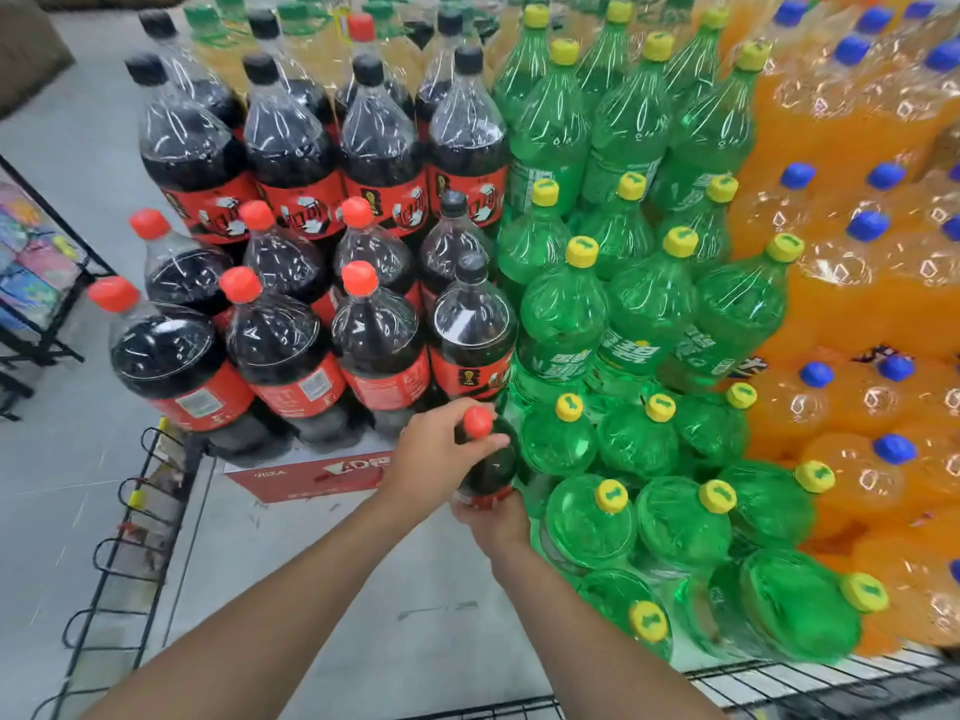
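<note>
A dark cola bottle [491, 467] with a red cap and red label stands upright at the lower front of a stacked drinks display. My left hand [434, 454] grips its neck just below the cap, thumb over the shoulder. Lower down, my right hand [493, 519] grips the bottle's body at the label, and the fingers are mostly hidden behind it. Both forearms reach in from the bottom of the view.
Stacked cola bottles [291, 335] rise at left on a red carton [306, 478]. Green soda bottles [618, 314] fill the middle, orange soda bottles [852, 304] the right. A black wire rack [130, 517] stands at lower left, a shelf [41, 283] at far left, and grey floor [322, 589] lies below.
</note>
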`<state>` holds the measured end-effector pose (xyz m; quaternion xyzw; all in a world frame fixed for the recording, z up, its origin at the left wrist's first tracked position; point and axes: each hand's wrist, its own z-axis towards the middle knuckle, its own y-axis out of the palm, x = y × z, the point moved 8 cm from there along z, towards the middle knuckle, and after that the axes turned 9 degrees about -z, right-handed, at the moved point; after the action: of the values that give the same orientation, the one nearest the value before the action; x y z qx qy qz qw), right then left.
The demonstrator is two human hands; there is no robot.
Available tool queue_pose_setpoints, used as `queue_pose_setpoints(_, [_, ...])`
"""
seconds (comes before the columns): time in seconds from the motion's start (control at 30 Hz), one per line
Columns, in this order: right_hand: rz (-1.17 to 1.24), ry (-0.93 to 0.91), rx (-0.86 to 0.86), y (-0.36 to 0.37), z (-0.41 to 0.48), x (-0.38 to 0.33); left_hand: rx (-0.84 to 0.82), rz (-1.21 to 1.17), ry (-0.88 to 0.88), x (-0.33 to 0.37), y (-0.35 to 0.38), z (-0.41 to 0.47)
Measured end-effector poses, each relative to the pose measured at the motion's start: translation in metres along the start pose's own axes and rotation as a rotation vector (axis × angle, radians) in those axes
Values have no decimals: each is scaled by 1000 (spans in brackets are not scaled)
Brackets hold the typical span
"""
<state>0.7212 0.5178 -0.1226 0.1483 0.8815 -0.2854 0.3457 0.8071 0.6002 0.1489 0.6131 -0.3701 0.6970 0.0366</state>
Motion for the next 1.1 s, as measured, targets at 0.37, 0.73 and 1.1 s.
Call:
queue_pose_setpoints(0.37, [55, 83, -34, -7, -21, -16, -29, 10, 71, -6, 10, 9])
queue_pose_setpoints(0.73, [16, 124, -35, -6, -19, -11, -36, 24, 91, -16, 15, 10])
queue_pose_setpoints(1.1, [21, 129, -37, -8, -20, -10, -33, 34, 100, -18, 14, 9])
